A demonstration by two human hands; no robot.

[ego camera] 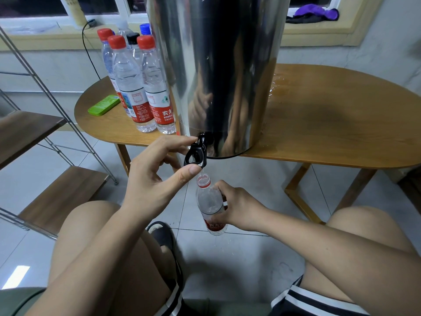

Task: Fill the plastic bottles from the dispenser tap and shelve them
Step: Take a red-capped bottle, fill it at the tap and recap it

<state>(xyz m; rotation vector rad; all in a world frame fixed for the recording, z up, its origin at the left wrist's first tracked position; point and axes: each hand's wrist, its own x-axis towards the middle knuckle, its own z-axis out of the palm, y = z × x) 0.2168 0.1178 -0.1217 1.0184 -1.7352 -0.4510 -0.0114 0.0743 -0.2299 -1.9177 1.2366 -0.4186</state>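
Note:
A tall steel dispenser (pixel 218 65) stands on the wooden table (pixel 330 133), its black tap (pixel 197 151) hanging over the front edge. My left hand (pixel 155 176) pinches the tap lever between forefinger and thumb. A thin stream of water falls into the mouth of an uncapped plastic bottle (pixel 210 204) with a red label. My right hand (pixel 239 206) grips this bottle just below the tap, tilted slightly. Several capped bottles (pixel 136 83), most with red caps, stand on the table left of the dispenser.
A metal-framed shelf unit with wooden boards (pixel 29 131) stands at the left. A green flat case (pixel 104 105) lies on the table by the bottles. Spilled water wets the table at the dispenser's right. My knees and a black sandal (pixel 163 233) are below, over a tiled floor.

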